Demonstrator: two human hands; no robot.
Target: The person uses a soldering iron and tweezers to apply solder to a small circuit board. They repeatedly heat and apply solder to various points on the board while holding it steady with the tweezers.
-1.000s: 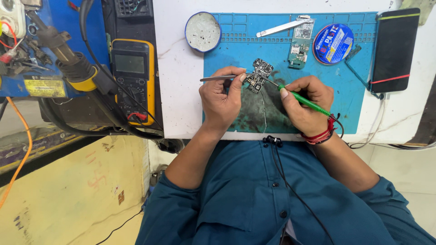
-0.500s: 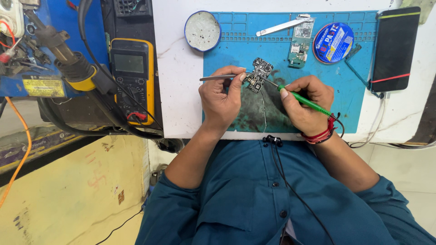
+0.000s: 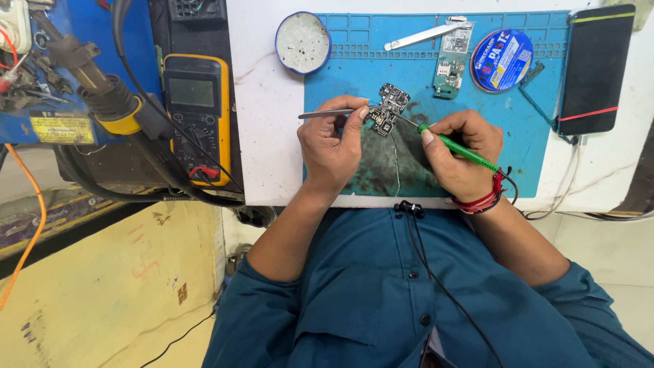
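Observation:
A small dark circuit board (image 3: 388, 109) lies tilted on the blue work mat (image 3: 531, 150). My left hand (image 3: 334, 146) pinches metal tweezers (image 3: 327, 114) whose tips rest at the board's left edge. My right hand (image 3: 460, 153) grips a green-handled soldering iron (image 3: 456, 144) like a pen; its thin tip touches the board's right side. Red threads wrap my right wrist. The two hands sit close together, on either side of the board.
On the mat's far edge lie a green circuit board (image 3: 451, 61), flat metal tool (image 3: 426, 34), and round blue paste tin (image 3: 502, 60). A round tin (image 3: 303, 42) sits left, a black phone (image 3: 595, 68) right. A yellow multimeter (image 3: 196, 116) and a hot-air handle (image 3: 102, 95) stand left.

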